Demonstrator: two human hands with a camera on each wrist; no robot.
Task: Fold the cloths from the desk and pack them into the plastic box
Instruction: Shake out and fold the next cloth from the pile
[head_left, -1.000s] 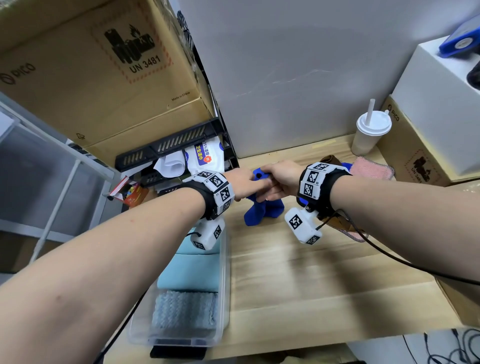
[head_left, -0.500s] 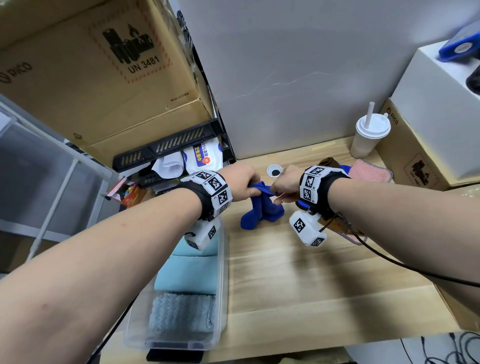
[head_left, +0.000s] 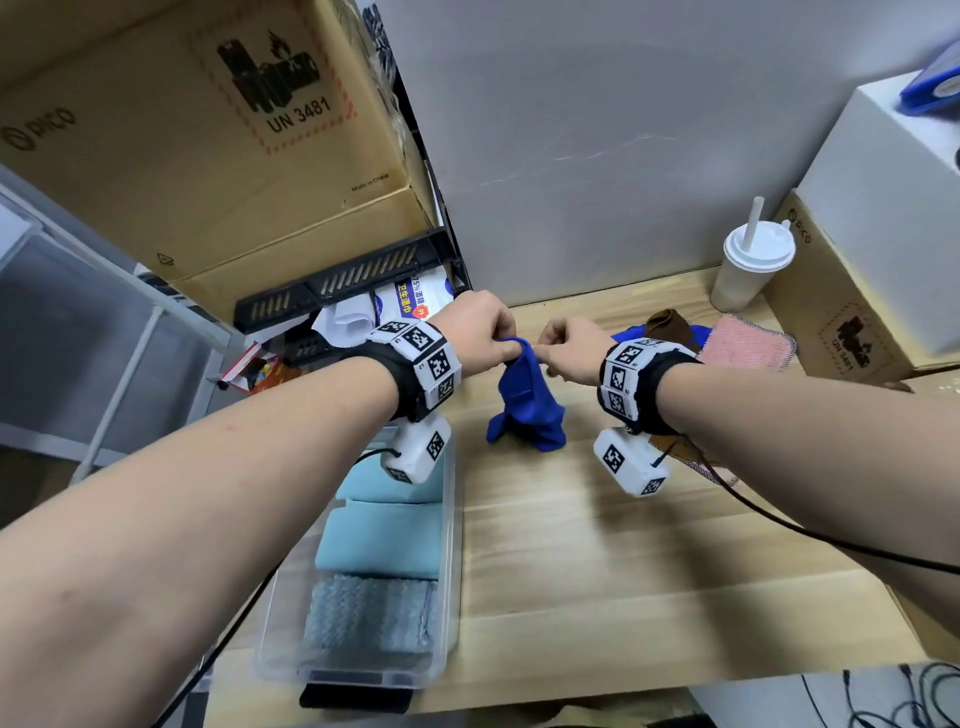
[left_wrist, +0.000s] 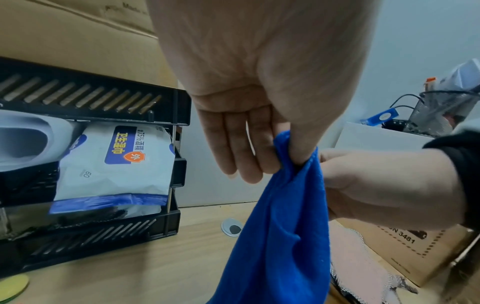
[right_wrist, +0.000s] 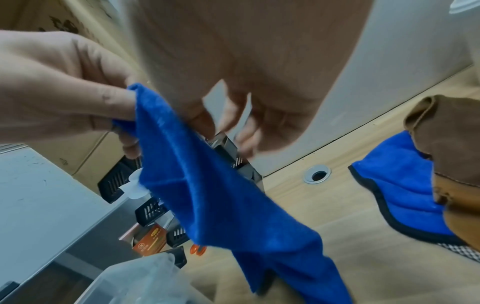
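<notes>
The left hand (head_left: 483, 332) pinches the top edge of the blue cloth (head_left: 527, 402), which hangs just right of the plastic box (head_left: 451, 545), its hem on the bench (head_left: 623, 561). The right hand (head_left: 569, 348) is curled beside that edge; whether it grips, I cannot tell. With one pinch, the cloth may bunch or slip.

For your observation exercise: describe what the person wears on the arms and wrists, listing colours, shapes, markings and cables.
Both forearms are bare, with no sleeves. Each wrist carries a black strap ringed with white square tiles printed with black coded markers: left band, right band. A white boxy camera unit with similar markers hangs below each wrist, each trailing a thin black cable.
</notes>
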